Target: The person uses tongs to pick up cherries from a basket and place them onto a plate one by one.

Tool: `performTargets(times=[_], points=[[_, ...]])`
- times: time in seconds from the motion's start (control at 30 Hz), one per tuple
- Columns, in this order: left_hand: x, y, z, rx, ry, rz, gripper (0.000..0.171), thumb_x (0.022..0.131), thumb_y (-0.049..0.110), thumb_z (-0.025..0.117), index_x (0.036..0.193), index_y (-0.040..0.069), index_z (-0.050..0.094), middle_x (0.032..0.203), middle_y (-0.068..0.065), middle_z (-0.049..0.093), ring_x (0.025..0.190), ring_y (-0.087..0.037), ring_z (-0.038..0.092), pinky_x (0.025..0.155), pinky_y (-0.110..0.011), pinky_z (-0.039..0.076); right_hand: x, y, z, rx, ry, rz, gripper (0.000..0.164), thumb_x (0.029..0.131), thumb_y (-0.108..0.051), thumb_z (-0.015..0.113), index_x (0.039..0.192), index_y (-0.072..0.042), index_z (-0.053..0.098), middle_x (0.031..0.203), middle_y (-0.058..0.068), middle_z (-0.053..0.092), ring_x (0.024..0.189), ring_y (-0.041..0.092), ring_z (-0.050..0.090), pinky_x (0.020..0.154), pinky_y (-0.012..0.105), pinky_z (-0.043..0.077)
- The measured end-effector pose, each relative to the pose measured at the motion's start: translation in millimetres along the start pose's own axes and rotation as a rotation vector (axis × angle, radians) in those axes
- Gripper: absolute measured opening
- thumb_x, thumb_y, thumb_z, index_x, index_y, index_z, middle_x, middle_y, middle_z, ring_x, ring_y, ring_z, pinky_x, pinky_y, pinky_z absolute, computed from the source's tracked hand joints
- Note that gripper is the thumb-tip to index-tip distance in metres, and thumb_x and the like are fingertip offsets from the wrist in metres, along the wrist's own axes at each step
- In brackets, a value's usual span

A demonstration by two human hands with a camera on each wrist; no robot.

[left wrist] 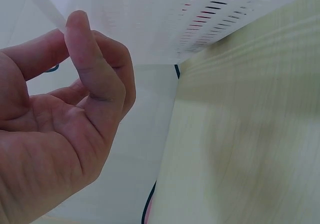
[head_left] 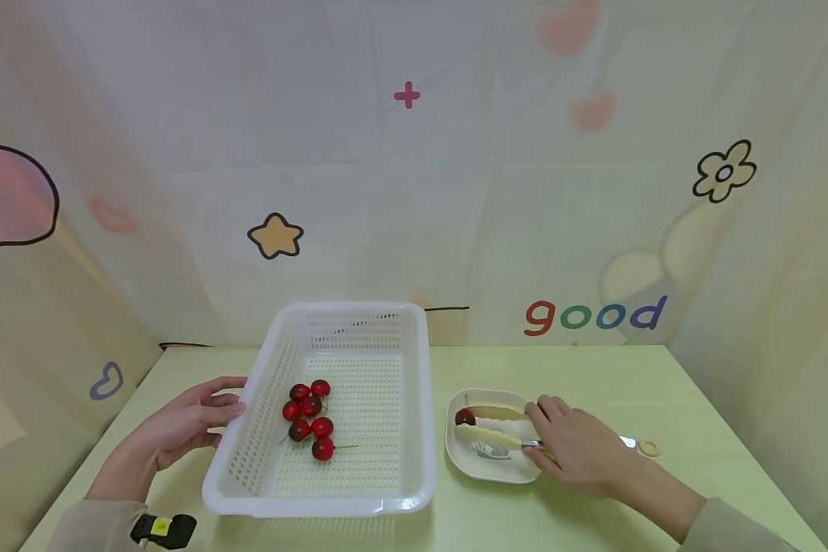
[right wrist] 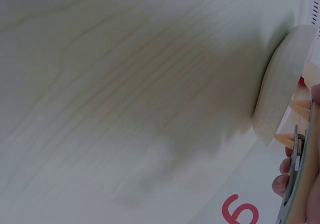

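Note:
My left hand [head_left: 186, 425] pinches the left rim of a white plastic basket [head_left: 317, 506]; in the left wrist view its thumb and fingers [left wrist: 92, 66] meet at the rim. Several red cherries [head_left: 323, 448], some with stems, lie in the basket, left of its middle. To the right, my right hand [head_left: 579, 445] grips a pair of tongs [head_left: 490, 438] with cream tips and a metal middle. Those tips reach over a small white dish [head_left: 490, 475], spread on either side of a dark red cherry [head_left: 465, 416] at the dish's left side. The right wrist view shows only part of the tongs [right wrist: 295, 169].
Basket and dish stand side by side on a pale wood-grain table [head_left: 697, 491], a narrow gap between them. A printed curtain [head_left: 455, 192] hangs behind the table and along both sides. A black strap device [head_left: 164, 530] sits on the left wrist.

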State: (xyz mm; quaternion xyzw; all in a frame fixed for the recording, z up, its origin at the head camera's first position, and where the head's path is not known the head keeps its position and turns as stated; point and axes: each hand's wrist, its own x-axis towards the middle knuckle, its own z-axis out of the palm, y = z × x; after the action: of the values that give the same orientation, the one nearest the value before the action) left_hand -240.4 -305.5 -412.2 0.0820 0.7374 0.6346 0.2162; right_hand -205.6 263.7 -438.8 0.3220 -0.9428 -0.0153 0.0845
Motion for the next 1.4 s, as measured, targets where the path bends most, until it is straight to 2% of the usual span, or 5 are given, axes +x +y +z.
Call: performTargets(times=[0.43,0.63,0.97,1.17,1.4], points=[[-0.4,-0.8,-1.1,-0.014,-0.007,0.006,0.067,0.105,0.015,0.060,0.155,-0.007,0.022,0.120,-0.007,0.067,0.104,-0.026,0.068,0.083,-0.047,0.057,1.1,-1.5,-3.8,-0.031,-0.011,-0.015,0.049,0.103,-0.041,0.057,0.128,0.001,0.054,0.112,0.008,0.054,0.099,0.021,0.053,0.080,0.039,0.054],[-0.3,-0.5,-1.0,-0.015,-0.009,0.016,0.068,0.105,0.015,0.060,0.155,-0.009,0.021,0.118,-0.008,0.067,0.103,-0.026,0.069,0.081,-0.046,0.057,2.2,1.1,-3.0,-0.059,0.032,-0.027,0.053,0.102,-0.042,0.059,0.129,0.003,0.055,0.116,0.012,0.057,0.102,0.024,0.055,0.082,0.040,0.055],[-0.7,-0.6,-1.6,-0.016,-0.019,0.024,0.067,0.105,0.015,0.059,0.154,-0.009,0.021,0.117,-0.007,0.068,0.103,-0.026,0.069,0.081,-0.046,0.057,8.7,2.3,-11.8,-0.077,0.106,-0.025,0.050,0.100,-0.041,0.062,0.126,0.001,0.056,0.112,0.009,0.056,0.098,0.022,0.053,0.075,0.037,0.053],[-0.9,-0.1,-1.7,-0.021,-0.023,0.028,0.066,0.105,0.015,0.059,0.154,-0.009,0.021,0.118,-0.008,0.068,0.104,-0.026,0.069,0.081,-0.047,0.058,14.4,5.2,-18.0,-0.043,0.131,-0.005,0.052,0.100,-0.040,0.062,0.128,0.003,0.055,0.115,0.012,0.056,0.103,0.025,0.055,0.080,0.041,0.054],[-0.6,0.4,-1.8,-0.027,-0.026,0.026,0.066,0.105,0.015,0.059,0.154,-0.009,0.022,0.118,-0.008,0.068,0.103,-0.027,0.070,0.081,-0.046,0.058,24.5,9.9,-29.5,-0.003,0.189,0.006,0.050,0.100,-0.037,0.063,0.128,0.002,0.053,0.113,0.011,0.055,0.096,0.024,0.052,0.080,0.041,0.052]])
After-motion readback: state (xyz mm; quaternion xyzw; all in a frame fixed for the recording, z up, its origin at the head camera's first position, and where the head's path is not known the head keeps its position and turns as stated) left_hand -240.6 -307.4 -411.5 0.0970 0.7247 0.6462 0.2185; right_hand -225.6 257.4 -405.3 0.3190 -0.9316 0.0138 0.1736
